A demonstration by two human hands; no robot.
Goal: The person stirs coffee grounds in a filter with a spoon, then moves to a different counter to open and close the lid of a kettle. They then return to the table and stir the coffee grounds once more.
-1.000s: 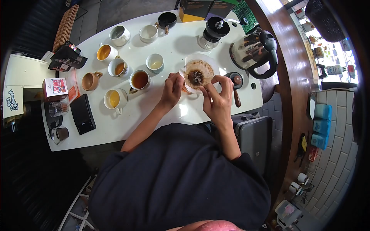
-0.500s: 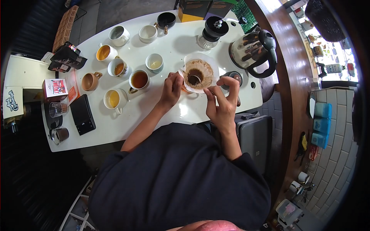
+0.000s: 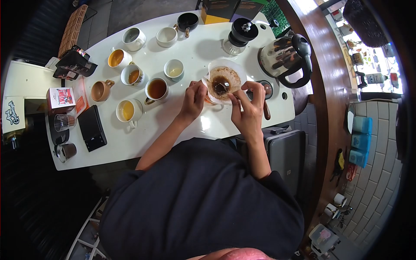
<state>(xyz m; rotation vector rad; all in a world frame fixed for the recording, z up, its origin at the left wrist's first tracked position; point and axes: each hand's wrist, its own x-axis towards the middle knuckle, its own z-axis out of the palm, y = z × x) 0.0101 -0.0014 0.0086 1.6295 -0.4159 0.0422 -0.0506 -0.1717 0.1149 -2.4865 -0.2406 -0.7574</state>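
Note:
A white paper coffee filter (image 3: 233, 74) sits open over a dripper, with brown grounds stuck up its inner wall. Dark wet coffee (image 3: 218, 88) lies at its bottom. My left hand (image 3: 193, 102) is closed on the filter's left edge. A small spoon (image 3: 227, 89) dips into the coffee, pinched between the fingers of my right hand (image 3: 248, 106) at the filter's lower right. Most of the spoon's handle is hidden by my fingers. What stands beneath the filter is largely covered.
Several cups of tea-like and coffee-like liquid, among them a dark amber one (image 3: 157, 89), stand left of my hands. A hand grinder (image 3: 241, 35) and a kettle (image 3: 281, 56) stand behind and to the right. A black scale (image 3: 92, 128) lies at the left.
My right hand has shifted slightly left and its raised fingers have curled in. The spoon has moved within the coffee. My left hand stays at the filter's edge.

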